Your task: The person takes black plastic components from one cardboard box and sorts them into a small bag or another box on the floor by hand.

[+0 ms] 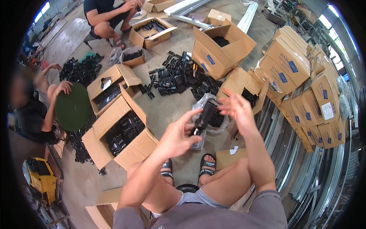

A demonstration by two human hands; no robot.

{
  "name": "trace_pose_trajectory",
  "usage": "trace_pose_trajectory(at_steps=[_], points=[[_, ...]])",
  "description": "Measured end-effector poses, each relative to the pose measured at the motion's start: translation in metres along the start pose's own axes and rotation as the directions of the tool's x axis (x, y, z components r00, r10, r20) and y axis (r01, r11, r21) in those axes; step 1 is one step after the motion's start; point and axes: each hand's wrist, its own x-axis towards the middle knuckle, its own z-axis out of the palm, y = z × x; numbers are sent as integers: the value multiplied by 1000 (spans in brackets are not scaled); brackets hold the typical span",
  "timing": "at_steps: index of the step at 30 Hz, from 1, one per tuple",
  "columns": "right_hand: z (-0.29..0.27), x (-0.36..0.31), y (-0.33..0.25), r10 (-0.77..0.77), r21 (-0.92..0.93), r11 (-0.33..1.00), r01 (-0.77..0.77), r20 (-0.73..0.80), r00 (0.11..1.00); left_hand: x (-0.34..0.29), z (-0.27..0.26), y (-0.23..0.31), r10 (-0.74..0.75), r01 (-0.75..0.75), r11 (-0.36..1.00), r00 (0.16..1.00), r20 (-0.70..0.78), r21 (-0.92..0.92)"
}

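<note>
My left hand grips a black elongated part between thumb and fingers; its exact kind cannot be made out. A shiny end of the part shows by the thumb. To the right, my right hand has its fingers apart and is slightly blurred, close to the part's upper end but holding nothing visible. Beneath the held part is a clear plastic bag with small black pieces inside. Beyond my hands, a pile of black parts lies on the floor.
Open cartons with black parts stand at left and at the back. Stacked closed cartons and long metal profiles line the right. One co-worker sits at left by a green round disc; another sits farther back.
</note>
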Motion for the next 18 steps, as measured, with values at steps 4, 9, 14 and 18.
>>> trace_pose_trajectory(at_steps=[4,9,14,18], points=[[-56,63,60,92,-429,900,-73,23,996,3,-12,2,82,-11,948,974,-211,319],[-105,98,193,183,-971,135,197,220,958,10,-23,8,22,56,947,971,-238,315],[-98,132,269,136,-978,-174,119,96,986,11,-27,1,44,81,911,956,-290,404],[-102,144,311,128,-920,-375,112,69,989,18,-27,4,58,101,868,952,-301,487]])
